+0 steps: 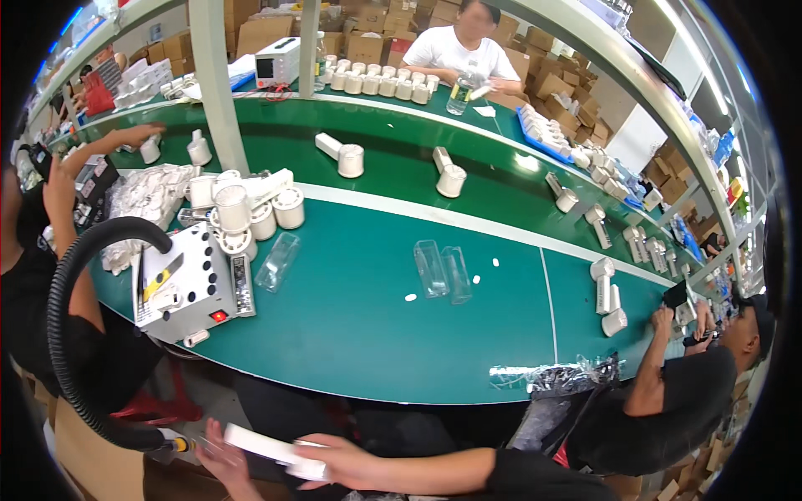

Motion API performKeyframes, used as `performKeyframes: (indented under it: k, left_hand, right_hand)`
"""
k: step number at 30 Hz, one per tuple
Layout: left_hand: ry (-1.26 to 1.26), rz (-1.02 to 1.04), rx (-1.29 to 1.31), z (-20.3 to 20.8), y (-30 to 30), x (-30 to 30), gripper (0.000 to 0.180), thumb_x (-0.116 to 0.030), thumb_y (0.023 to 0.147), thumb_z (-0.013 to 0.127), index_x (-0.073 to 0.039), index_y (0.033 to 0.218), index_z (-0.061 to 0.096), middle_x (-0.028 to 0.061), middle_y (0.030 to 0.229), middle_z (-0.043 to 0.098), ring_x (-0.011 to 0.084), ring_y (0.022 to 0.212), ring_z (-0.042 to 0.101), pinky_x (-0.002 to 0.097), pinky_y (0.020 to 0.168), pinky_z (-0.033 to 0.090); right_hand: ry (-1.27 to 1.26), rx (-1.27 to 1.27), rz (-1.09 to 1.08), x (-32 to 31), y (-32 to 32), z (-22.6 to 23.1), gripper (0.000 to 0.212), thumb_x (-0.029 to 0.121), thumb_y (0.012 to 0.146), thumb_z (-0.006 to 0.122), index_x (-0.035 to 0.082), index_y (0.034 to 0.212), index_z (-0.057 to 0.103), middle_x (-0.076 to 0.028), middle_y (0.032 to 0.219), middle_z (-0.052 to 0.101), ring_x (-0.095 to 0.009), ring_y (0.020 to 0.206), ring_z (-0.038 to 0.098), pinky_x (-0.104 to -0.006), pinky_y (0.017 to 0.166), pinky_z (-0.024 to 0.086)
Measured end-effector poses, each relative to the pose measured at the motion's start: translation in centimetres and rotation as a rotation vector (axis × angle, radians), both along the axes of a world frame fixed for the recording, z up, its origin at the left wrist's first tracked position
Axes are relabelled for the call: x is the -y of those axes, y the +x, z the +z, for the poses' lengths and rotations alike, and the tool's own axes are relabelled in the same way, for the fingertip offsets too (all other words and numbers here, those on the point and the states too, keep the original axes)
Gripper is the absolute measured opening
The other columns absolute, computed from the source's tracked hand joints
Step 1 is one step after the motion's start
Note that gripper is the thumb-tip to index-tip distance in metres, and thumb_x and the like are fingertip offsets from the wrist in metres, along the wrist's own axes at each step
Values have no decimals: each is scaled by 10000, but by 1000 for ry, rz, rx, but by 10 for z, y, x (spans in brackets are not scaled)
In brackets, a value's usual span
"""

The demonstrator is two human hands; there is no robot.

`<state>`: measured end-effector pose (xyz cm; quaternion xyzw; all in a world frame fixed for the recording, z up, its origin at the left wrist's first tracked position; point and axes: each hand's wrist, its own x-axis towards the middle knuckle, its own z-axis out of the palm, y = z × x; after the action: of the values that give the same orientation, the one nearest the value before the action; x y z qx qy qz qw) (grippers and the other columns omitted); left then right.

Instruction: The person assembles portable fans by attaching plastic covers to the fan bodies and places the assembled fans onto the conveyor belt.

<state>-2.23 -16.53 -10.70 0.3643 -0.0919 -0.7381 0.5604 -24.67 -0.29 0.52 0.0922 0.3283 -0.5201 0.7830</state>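
My left hand [224, 457] and right hand [338, 463] pinch a white flat part [271, 451] in their fingers, below the surface [359, 334] edge; a loose grip could drop it to the floor

Clear trays [443, 270] right of machine [188, 284]

Factory assembly line, green conveyor belt [393, 134], white cylindrical parts [288, 207], stacked cardboard boxes [551, 79], seated workers
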Motion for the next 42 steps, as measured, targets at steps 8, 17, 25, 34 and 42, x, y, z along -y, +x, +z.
performKeyframes:
  k: [8,17,25,34,42]
  left_hand:
    - [-363,-48,-524,45,8,-22,877,-433,929,514,17,1550,89,181,1630,112,307,1513,102,465,1228,106]
    - [-386,73,-405,38,26,20,974,-457,852,618,27,1539,128,227,1606,174,361,1494,172,576,1198,126]
    - [-394,160,-443,35,51,19,871,-473,845,611,27,1480,290,161,1547,322,296,1440,267,427,1188,186]
    - [-151,-209,423,-1,21,-92,464,-228,912,614,-89,1313,428,70,1009,589,170,826,600,308,640,506]
    - [-687,-592,1119,63,-26,-112,794,-404,605,914,-56,1167,474,64,914,588,170,708,568,289,623,466]
  right_hand:
    - [-364,-1098,135,90,80,-54,742,381,791,809,-22,1285,430,-208,1174,615,-269,1096,628,-361,900,514]
    - [-1285,-2141,-41,142,89,-53,576,189,754,753,-21,1225,497,-230,1189,566,-392,1101,582,-440,947,486]
    - [-163,-372,249,167,114,-31,557,265,830,785,36,1222,462,-140,1150,614,-230,962,667,-378,763,585]
    - [-519,-1045,271,43,-6,-12,615,125,738,844,11,1244,513,-88,1046,663,-147,962,639,-304,845,521]
    - [-297,-787,29,-38,-70,-4,593,78,726,799,21,1254,535,-52,1033,651,-117,944,611,-278,857,484]
